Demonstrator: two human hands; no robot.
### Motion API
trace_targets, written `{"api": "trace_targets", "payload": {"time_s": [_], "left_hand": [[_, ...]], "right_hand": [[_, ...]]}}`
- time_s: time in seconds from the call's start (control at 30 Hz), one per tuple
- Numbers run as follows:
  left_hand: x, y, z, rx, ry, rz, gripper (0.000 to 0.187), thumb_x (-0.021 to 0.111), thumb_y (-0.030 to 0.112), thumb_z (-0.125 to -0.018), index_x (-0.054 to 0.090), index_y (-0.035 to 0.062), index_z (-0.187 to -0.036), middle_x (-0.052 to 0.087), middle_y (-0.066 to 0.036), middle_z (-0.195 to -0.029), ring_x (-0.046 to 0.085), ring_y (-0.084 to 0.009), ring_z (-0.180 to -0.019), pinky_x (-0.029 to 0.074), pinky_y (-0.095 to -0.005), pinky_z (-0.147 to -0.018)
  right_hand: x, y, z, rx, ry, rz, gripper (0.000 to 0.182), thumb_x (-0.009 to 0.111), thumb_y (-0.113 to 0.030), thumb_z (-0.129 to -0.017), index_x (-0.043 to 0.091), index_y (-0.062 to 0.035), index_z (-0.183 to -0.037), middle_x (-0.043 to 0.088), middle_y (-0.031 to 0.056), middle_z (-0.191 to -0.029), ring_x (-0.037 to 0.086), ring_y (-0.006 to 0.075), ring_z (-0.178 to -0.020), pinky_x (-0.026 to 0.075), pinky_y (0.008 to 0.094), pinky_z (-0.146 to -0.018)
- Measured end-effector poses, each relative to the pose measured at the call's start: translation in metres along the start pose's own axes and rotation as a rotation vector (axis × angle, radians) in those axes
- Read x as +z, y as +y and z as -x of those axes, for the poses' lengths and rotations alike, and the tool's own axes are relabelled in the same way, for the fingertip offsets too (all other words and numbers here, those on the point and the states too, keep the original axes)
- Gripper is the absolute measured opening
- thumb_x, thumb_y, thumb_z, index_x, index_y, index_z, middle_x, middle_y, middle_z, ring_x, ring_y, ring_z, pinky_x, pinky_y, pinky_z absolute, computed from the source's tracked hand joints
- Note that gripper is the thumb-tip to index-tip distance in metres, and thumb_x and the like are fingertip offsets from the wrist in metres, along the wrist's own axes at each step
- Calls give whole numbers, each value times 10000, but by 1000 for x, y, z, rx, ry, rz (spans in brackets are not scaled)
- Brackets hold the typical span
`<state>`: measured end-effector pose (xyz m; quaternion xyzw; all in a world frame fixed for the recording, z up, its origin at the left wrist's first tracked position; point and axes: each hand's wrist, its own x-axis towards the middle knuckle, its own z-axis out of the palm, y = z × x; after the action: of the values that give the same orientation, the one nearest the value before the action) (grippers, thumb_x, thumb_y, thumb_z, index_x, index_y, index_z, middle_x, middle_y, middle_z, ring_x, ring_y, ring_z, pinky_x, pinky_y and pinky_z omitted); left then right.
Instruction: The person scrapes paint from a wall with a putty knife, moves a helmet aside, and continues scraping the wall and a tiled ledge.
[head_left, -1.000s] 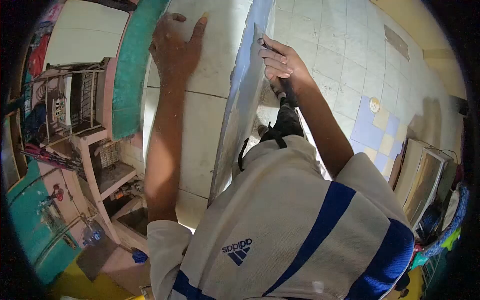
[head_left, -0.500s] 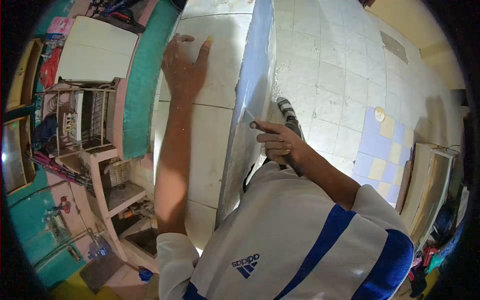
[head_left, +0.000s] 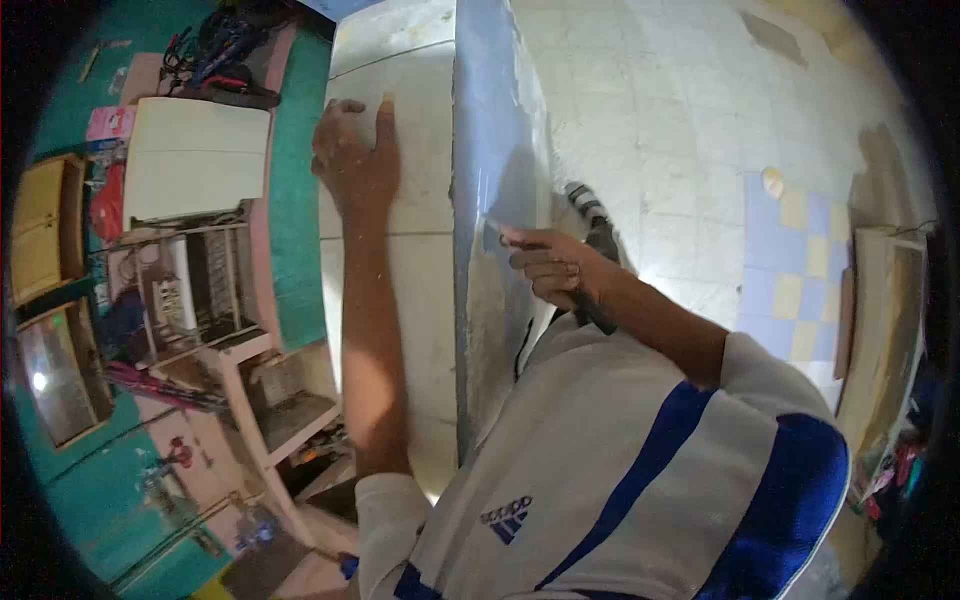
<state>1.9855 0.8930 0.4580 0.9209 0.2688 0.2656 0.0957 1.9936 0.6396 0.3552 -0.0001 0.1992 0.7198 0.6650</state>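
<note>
My left hand (head_left: 355,160) lies on the white-tiled top of a low wall (head_left: 420,180), its thumb spread away from partly curled fingers. On the wall's blue-grey painted side face (head_left: 485,110), my right hand (head_left: 550,265) is closed round a slim tool (head_left: 495,228) with a pale, thin blade-like tip. The tip points at the side face, close to the top edge. Most of the handle is hidden inside my fist, and I cannot tell the tool's exact kind.
To the right spreads a pale tiled floor (head_left: 660,130) with a blue and yellow checkered patch (head_left: 790,290). My striped footwear (head_left: 585,200) shows beside the wall. On the left are a white cabinet-like box (head_left: 195,155), a rack (head_left: 215,280) and shelving (head_left: 300,420).
The view has tilted and shifted, so the wall stands more upright in it. My left hand stays on the tiles. My right hand keeps the tool at the side face.
</note>
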Motion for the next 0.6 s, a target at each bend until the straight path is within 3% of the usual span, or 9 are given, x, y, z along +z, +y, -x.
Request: {"api": "trace_targets", "payload": {"time_s": [0.1, 0.17, 0.23, 0.3, 0.33, 0.43, 0.5, 0.6], "left_hand": [[2, -2, -3, -26, 3, -65, 403, 688, 440, -892, 593, 102, -1090, 591, -138, -1220, 490, -362, -1238, 371, -556, -995], [11, -16, -6, 30, 20, 24, 396, 699, 437, -883, 596, 112, -1085, 607, -138, -1172, 531, -367, -1173, 406, -535, -955], [30, -43, -3, 101, 54, -31, 392, 717, 431, -870, 601, 117, -1074, 625, -144, -1122, 573, -375, -1091, 438, -512, -911], [21, -42, 5, 148, 128, -191, 386, 747, 406, -850, 609, 113, -1060, 641, -164, -1075, 611, -386, -993, 459, -482, -886], [6, -26, 10, 207, 133, -110, 370, 745, 386, -854, 610, 100, -1046, 636, -174, -1055, 596, -392, -1028, 456, -477, -894], [5, -19, 14, 243, 183, 44, 433, 742, 373, -861, 598, 41, -1099, 618, -205, -1165, 561, -395, -1129, 423, -462, -979], [4, -8, 12, 191, 121, 80, 453, 743, 374, -861, 594, 31, -1115, 606, -208, -1202, 551, -387, -1160, 416, -457, -997], [8, -10, 9, 195, 140, 104, 450, 749, 365, -859, 591, 27, -1111, 602, -206, -1197, 542, -374, -1180, 418, -453, -1002]], "right_hand": [[-23, 17, -18, -105, -183, -99, 287, 379, -266, -1088, 540, -38, -1022, 420, -28, -526, 349, 77, -280, 265, 231, -213], [-62, -27, -23, -237, -249, 262, 231, 425, -282, -1066, 532, -97, -980, 428, -28, -559, 386, 103, -358, 312, 263, -312], [-73, -78, -18, -478, -164, 181, 248, 446, -299, -1052, 496, -121, -887, 416, -23, -563, 378, 109, -395, 311, 273, -363], [-41, -114, -59, -647, -135, 130, 298, 467, -316, -1038, 460, -145, -794, 405, -18, -567, 371, 115, -432, 309, 283, -414], [-18, -121, -77, -751, -123, 99, 331, 478, -324, -1031, 442, -157, -747, 400, -16, -569, 367, 118, -450, 308, 288, -440], [18, -76, -34, -624, 37, 524, 358, 493, -341, -1031, 424, -182, -718, 352, -36, -526, 306, 110, -395, 264, 282, -395], [0, -59, -22, -515, 77, 521, 363, 497, -356, -1034, 425, -195, -717, 331, -49, -499, 290, 106, -373, 254, 277, -383], [-27, -26, -14, -278, -6, 283, 277, 431, -289, -1066, 502, -115, -862, 349, -43, -528, 307, 107, -351, 274, 248, -316]]}}
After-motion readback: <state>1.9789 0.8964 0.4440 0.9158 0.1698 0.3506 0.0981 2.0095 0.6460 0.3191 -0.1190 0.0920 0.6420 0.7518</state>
